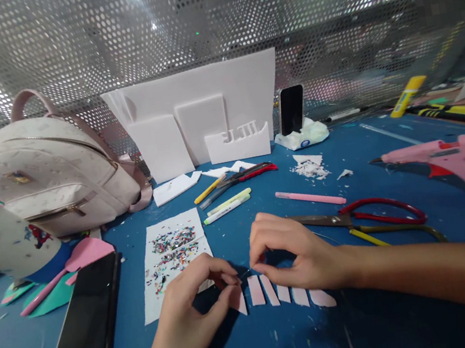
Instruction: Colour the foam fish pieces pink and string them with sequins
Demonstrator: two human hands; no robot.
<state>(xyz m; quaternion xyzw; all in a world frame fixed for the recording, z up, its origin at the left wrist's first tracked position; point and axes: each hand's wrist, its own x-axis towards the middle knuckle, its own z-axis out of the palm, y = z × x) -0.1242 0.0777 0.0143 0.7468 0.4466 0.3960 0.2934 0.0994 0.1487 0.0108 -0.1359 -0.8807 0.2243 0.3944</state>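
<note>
My left hand (203, 292) is closed in a pinch, its thumb and fingertips just above a pale pink paper piece (238, 302). My right hand (292, 250) pinches too, a short gap away. Between the two sets of fingertips runs a thin, faint strand (246, 273), partly hidden by the fingers. Several small pink strips (256, 290) lie in a row below the hands. Left of them is a white sheet (151, 306) scattered with colourful shiny bits (174, 240), partly covered by my left hand.
Red-handled scissors (382, 213) lie beyond my right forearm, with a pink glue gun (453, 158) farther right. Markers (310, 197) and cutters (238, 180) lie ahead. A dark phone (80, 330) and white backpack (48, 169) are left; white foam boards (200, 87) stand behind.
</note>
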